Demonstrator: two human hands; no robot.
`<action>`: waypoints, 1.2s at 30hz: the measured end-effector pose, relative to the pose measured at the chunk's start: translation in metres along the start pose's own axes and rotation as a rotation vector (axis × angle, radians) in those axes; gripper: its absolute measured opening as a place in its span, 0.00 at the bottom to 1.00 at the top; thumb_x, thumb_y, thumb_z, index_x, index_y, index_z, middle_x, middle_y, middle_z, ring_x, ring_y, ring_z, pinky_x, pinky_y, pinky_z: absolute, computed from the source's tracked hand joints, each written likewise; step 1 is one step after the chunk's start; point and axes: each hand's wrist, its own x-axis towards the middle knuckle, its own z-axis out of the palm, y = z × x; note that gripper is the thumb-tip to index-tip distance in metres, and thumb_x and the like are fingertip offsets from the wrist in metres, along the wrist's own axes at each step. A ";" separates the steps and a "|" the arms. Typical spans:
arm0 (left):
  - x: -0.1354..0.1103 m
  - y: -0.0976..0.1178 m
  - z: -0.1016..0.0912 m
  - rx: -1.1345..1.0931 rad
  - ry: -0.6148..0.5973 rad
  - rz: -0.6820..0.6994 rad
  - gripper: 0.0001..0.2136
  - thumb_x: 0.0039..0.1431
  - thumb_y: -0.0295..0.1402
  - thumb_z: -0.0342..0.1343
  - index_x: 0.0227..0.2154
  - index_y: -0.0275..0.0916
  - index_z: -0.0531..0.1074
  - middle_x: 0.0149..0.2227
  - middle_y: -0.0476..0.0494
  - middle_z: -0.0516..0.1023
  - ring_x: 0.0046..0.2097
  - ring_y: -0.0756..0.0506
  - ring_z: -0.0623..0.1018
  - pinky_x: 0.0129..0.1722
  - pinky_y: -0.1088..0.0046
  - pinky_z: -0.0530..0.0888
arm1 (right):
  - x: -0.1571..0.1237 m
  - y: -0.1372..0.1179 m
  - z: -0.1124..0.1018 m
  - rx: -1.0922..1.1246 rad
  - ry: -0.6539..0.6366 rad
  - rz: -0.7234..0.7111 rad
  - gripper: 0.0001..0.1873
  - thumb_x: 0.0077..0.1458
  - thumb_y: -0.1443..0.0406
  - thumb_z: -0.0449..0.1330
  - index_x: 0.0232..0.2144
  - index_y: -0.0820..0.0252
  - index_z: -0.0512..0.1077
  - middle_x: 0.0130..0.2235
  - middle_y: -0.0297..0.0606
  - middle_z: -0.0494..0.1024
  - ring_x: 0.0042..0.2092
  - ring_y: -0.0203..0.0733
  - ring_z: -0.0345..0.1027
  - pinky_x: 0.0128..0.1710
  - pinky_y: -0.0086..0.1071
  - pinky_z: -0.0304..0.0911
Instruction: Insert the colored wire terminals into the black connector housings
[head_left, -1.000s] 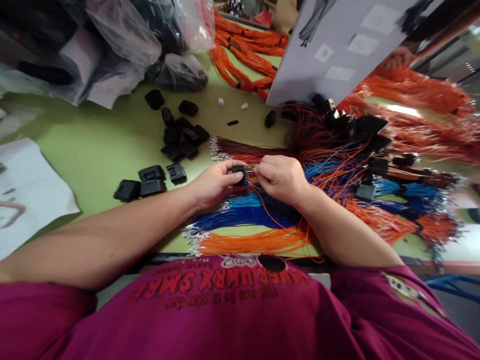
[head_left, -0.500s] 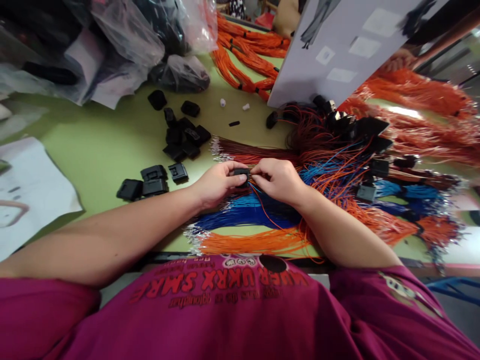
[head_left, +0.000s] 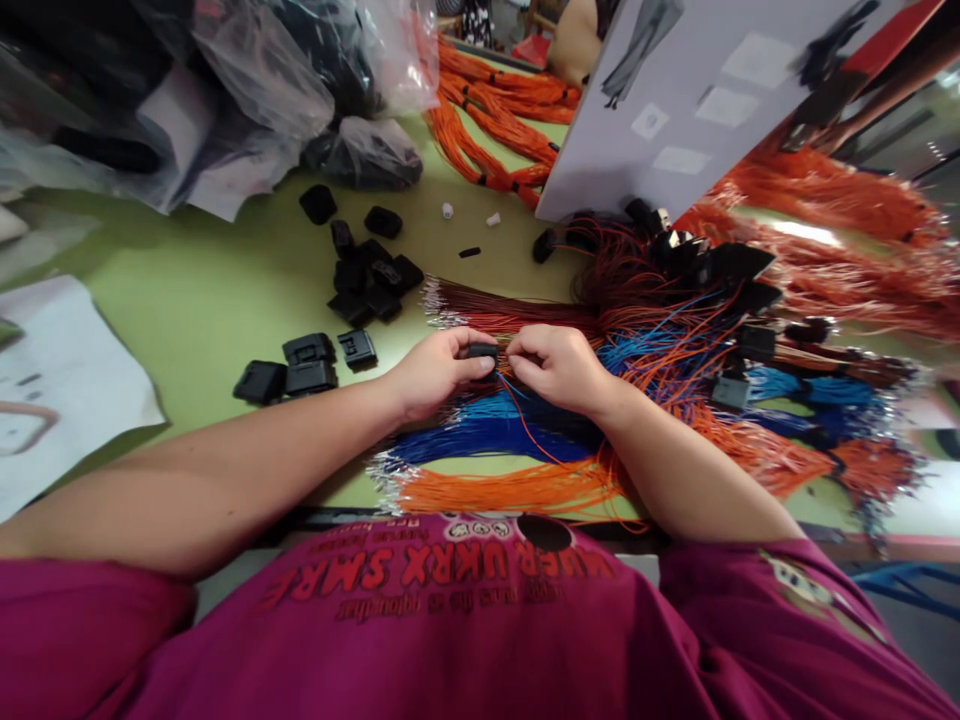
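Held between the thumb and fingers of my left hand (head_left: pixel 439 372) is a small black connector housing (head_left: pixel 481 351), above the wire bundles. Thin blue and orange wires trail down from its right end. My right hand (head_left: pixel 559 368) is closed in a pinch just right of the housing, on what looks like a thin wire, mostly hidden by the fingers. Under and around both hands lie bundles of brown wires (head_left: pixel 517 302), blue wires (head_left: pixel 510 435) and orange wires (head_left: pixel 502 485), with metal terminals at their left ends.
Loose black housings (head_left: pixel 367 275) are piled to the left, with several more (head_left: pixel 309 362) nearer. Plastic bags (head_left: pixel 255 70) and a paper sheet (head_left: pixel 67 370) lie further left. A pale upright panel (head_left: pixel 637 110) stands behind wired connectors (head_left: pixel 690 245). Orange wire coils (head_left: pixel 487 120) lie at the back.
My right hand has shifted slightly right and down, widening the gap to the housing. The housing has turned a little in my left hand.
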 end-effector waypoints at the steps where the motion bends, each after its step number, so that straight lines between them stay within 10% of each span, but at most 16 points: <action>1: 0.000 0.000 0.001 0.007 0.003 0.001 0.14 0.47 0.22 0.61 0.38 0.34 0.70 0.30 0.47 0.77 0.29 0.51 0.76 0.33 0.71 0.73 | 0.000 0.000 0.002 -0.007 -0.005 0.006 0.09 0.50 0.69 0.52 0.25 0.62 0.73 0.27 0.36 0.75 0.29 0.34 0.64 0.31 0.27 0.56; 36: 0.000 0.000 0.007 0.152 0.053 0.068 0.10 0.48 0.19 0.58 0.35 0.33 0.71 0.25 0.51 0.73 0.26 0.54 0.70 0.30 0.76 0.67 | 0.005 0.002 0.007 0.012 -0.087 0.063 0.09 0.51 0.68 0.52 0.23 0.62 0.69 0.23 0.34 0.72 0.26 0.32 0.60 0.28 0.27 0.52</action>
